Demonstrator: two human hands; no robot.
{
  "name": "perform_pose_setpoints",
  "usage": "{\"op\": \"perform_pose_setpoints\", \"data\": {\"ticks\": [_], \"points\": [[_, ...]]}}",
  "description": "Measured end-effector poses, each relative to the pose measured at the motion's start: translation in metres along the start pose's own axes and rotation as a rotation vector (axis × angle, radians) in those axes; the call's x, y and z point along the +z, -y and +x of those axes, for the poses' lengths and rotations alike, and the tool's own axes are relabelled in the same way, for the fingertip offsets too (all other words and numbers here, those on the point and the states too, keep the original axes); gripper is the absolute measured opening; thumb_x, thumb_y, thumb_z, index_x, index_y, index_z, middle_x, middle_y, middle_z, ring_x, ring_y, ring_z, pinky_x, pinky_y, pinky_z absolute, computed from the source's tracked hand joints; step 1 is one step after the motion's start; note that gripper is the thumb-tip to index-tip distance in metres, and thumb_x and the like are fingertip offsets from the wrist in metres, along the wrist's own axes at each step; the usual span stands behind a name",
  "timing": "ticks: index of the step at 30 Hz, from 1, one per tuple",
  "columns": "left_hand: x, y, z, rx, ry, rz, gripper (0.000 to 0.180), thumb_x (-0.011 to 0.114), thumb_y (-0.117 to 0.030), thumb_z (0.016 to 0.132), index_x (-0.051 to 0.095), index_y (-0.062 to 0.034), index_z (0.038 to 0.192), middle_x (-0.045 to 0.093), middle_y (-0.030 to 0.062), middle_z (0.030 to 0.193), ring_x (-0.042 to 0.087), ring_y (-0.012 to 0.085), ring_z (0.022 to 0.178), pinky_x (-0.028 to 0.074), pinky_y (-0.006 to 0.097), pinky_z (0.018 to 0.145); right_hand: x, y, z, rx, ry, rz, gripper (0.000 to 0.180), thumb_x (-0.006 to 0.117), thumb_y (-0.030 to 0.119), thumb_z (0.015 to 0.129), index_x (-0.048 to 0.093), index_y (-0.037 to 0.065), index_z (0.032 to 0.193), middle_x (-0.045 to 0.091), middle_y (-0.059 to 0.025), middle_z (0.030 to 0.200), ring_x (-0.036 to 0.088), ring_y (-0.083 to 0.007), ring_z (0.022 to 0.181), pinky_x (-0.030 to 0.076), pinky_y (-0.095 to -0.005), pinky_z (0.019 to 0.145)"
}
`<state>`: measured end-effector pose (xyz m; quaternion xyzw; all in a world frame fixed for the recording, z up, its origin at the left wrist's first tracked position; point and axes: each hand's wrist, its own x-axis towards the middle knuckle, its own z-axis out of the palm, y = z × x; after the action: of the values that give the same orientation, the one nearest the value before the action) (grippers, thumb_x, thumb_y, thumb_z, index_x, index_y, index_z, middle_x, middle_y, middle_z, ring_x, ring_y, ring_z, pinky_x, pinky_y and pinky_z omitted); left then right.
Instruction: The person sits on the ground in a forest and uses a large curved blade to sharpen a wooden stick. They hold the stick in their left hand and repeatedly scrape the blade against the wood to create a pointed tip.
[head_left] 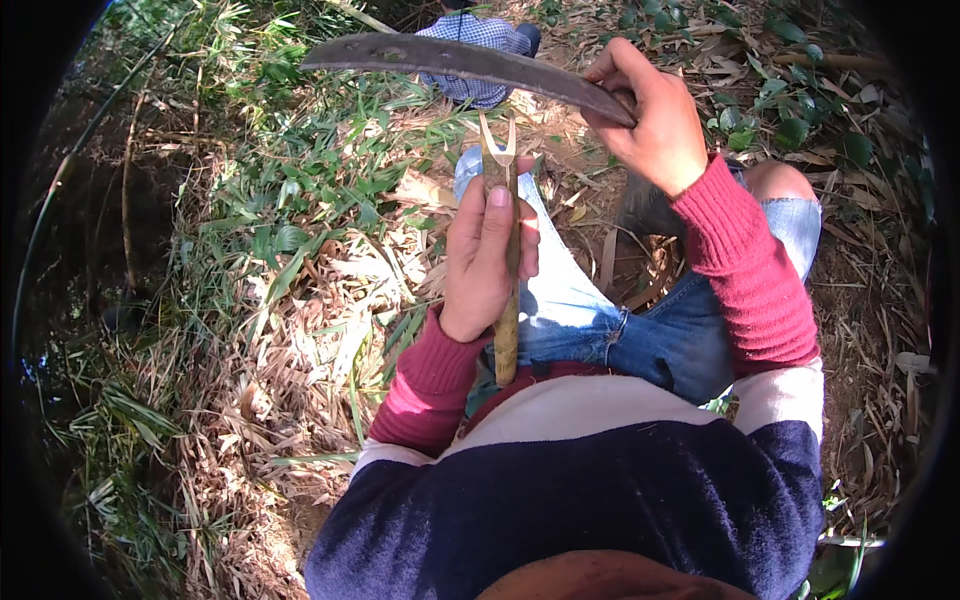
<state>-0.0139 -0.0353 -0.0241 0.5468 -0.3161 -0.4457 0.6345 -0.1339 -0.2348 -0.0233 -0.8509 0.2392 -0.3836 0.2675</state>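
Observation:
My left hand (482, 255) is closed around an upright bamboo stick (506, 335), its thumb lying along the front. The stick's top end, above my fingers, is split into two pale prongs. Its lower end reaches down to my lap. To the right and higher, my right hand (658, 120) grips a dark, slightly curved machete (450, 58) by its right end; the handle is mostly hidden in my fingers. The blade stretches leftward above the prongs and looks apart from them in this view.
I sit with bent legs in blue jeans (575, 310). Dry leaves and bamboo litter (320, 340) cover the ground, with green plants (290, 240) on the left. Ahead, partly behind the blade, is another person in a blue checked shirt (480, 92). Leafy plants (790, 130) grow at right.

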Motion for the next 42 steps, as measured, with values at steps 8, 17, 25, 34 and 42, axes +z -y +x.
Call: {"op": "perform_pose_setpoints", "data": {"ticks": [8,17,25,34,42], "points": [[-0.002,0.028,-0.001,-0.041,-0.040,0.126,0.025,0.046,-0.026,0.109,0.058,-0.0049,0.105,0.056,0.0036,0.075,0.050,0.0105,0.052,0.038,0.024,0.046,0.006,0.035,-0.019,-0.209,0.215,-0.104,0.035,0.071,0.023,0.076,0.049,0.010,0.099,0.063,-0.0123,0.079,0.065,-0.0380,0.082,0.049,-0.0496,0.065],[0.007,0.031,-0.004,-0.043,-0.114,0.149,0.029,0.044,-0.030,0.110,0.055,-0.0043,0.111,0.053,0.0027,0.073,0.046,0.0094,0.047,0.037,0.023,0.042,0.023,0.032,-0.025,-0.236,0.244,-0.230,0.020,0.058,0.017,0.084,0.050,0.010,0.101,0.064,-0.0103,0.080,0.067,-0.0338,0.083,0.054,-0.0467,0.067],[0.023,-0.002,-0.037,0.067,0.144,0.098,0.045,0.033,-0.034,0.111,0.046,0.0007,0.136,0.047,0.0005,0.063,0.042,0.0074,0.045,0.036,0.021,0.043,-0.003,-0.101,0.015,0.263,0.056,-0.769,0.024,0.068,0.021,0.091,0.054,0.007,0.103,0.069,-0.0117,0.080,0.070,-0.0333,0.077,0.055,-0.0445,0.069],[0.005,-0.006,-0.008,-0.033,0.097,-0.035,0.048,0.031,-0.037,0.111,0.041,-0.0004,0.141,0.053,0.0052,0.066,0.049,0.0132,0.044,0.046,0.025,0.045,-0.001,-0.032,0.004,0.080,0.001,-0.046,0.019,0.071,0.011,0.084,0.058,0.007,0.097,0.071,-0.0100,0.078,0.072,-0.0300,0.076,0.055,-0.0386,0.067],[-0.004,0.002,-0.001,-0.041,0.087,-0.041,0.043,0.033,-0.040,0.110,0.052,-0.0022,0.118,0.055,0.0068,0.063,0.053,0.0134,0.051,0.046,0.024,0.052,0.003,0.004,-0.004,-0.063,0.060,0.143,0.033,0.079,0.011,0.074,0.058,0.009,0.100,0.072,-0.0106,0.081,0.072,-0.0333,0.078,0.054,-0.0397,0.066]]}}
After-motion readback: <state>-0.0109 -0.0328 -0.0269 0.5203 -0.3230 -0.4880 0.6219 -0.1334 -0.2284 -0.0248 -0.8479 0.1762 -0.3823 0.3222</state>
